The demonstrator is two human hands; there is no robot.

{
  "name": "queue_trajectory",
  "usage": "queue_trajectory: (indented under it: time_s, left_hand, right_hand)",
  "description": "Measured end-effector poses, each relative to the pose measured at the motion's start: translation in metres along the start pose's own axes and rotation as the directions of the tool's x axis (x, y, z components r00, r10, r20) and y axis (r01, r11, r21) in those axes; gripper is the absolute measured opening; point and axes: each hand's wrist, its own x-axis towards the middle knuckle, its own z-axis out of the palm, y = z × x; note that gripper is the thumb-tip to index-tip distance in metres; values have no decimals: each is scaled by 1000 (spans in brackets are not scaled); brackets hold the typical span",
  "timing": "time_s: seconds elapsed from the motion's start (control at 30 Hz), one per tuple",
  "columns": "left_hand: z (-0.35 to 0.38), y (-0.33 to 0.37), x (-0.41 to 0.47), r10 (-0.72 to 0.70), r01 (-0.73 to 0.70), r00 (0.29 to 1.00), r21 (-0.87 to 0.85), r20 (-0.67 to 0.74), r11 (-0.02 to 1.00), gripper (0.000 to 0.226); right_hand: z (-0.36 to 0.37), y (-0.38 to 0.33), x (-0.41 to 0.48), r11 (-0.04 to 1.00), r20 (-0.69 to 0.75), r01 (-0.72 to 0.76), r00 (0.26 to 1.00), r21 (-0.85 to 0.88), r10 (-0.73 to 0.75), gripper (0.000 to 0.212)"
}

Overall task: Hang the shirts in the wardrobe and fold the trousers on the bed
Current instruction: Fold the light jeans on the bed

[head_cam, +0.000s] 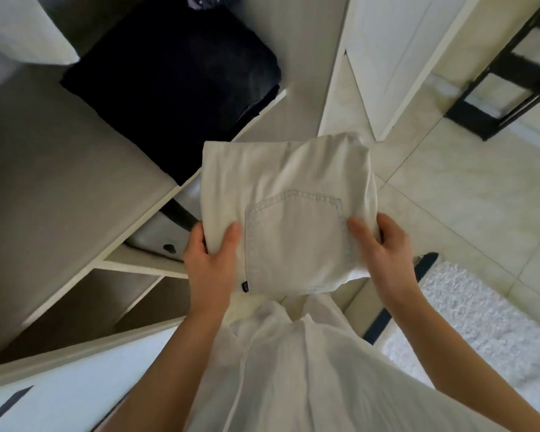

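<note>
A folded pair of white trousers (287,210) with a stitched back pocket facing up is held in the air in front of me. My left hand (211,260) grips its near left edge, thumb on top. My right hand (378,244) grips its near right edge. The bundle hovers just off the front edge of a grey wardrobe shelf (53,182). A stack of folded dark trousers (175,85) lies on that shelf, up and to the left of the white pair.
Lower shelves (106,294) and a grey bag (159,232) sit below the shelf. An open white wardrobe door (396,57) stands at the upper right. Tiled floor (468,194), a white shaggy rug (480,319) and a black frame (505,85) lie to the right.
</note>
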Motion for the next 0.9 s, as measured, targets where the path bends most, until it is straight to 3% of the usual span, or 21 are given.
queue_trajectory:
  time_s: [0.1, 0.5, 0.77, 0.9]
  left_hand:
    - [21, 10, -5, -17, 14, 994, -29, -111, 999, 14]
    - [64, 51, -17, -122, 63, 906, -156, -404, 986, 6]
    - [48, 81, -29, -107, 4, 861, -203, -498, 979, 12]
    - [33, 95, -3, -19, -50, 867, -124, -497, 991, 12]
  right_hand:
    - [-12, -13, 33, 998, 78, 52, 996, -27, -50, 37]
    - [-41, -75, 107, 976, 306, 210, 935, -66, -180, 17]
    - [-27, -115, 118, 959, 396, 282, 884, -26, -249, 12]
    - [-1, -132, 124, 943, 404, 333, 860, 17, -311, 25]
